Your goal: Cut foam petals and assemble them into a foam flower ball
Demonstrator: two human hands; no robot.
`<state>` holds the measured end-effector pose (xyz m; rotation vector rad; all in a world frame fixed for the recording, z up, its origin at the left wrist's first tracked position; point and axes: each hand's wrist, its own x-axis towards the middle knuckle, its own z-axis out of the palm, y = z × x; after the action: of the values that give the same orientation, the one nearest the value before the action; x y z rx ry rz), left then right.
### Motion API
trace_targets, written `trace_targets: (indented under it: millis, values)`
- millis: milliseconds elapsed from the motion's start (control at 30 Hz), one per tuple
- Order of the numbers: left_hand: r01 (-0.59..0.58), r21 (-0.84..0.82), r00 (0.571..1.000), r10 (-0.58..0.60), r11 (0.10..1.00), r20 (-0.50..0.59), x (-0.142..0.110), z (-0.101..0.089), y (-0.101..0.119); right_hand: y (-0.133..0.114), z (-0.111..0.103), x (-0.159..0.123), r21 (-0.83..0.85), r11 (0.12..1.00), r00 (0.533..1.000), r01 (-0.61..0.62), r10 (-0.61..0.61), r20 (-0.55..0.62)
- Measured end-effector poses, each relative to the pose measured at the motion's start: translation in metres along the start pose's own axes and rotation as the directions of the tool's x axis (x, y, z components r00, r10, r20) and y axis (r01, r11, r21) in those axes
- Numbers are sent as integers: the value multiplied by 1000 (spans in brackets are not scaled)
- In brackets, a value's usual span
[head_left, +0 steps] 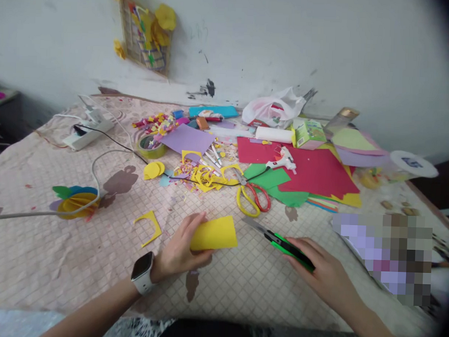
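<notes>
My left hand (185, 248), with a watch on the wrist, is closed on a piece of yellow paper (218, 233) just above the table. In my right hand (313, 265) is a green and black utility knife (286, 247), its blade out and pointing left towards the paper. The blade and the paper are apart. A cut yellow paper scrap (150, 227) with a curved gap lies left of my left hand. Beyond the knife rest scissors (251, 199) with one yellow and one red handle. Several yellow paper circles (154, 170) lie further back on the left.
A white glue gun (282, 160) lies on red paper (312, 174), its black cord crossing the paper scraps (205, 177) to a power strip (88, 132). A grey cable (95, 169) runs over a paper flower (79, 203) at left. Green tape (151, 147) sits behind.
</notes>
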<state>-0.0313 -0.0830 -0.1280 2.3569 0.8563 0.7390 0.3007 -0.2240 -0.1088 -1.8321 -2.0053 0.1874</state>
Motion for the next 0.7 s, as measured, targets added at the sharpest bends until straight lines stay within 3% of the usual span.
trace_targets:
  millis: [167,367,467,567,633,700]
  values:
    - [-110,-19,958,101,994,-268,-7,-8,2,-20,-29,15,17,998,998,60,-60,-36]
    - [-191,-16,948,181,981,-264,-5,-13,1,-36,-55,33,-32,985,985,170,-168,38]
    - [-212,23,961,213,977,-176,3,-14,-3,-31,-49,33,-55,978,976,202,-197,93]
    - [-239,92,971,237,967,32,15,-13,-7,-19,-24,25,-38,985,972,171,-162,170]
    - [-257,141,953,226,956,204,23,-11,-7,-12,-3,18,14,991,967,135,-135,219]
    - [-320,138,903,258,937,343,29,-8,-6,-7,17,10,56,994,971,92,-102,214]
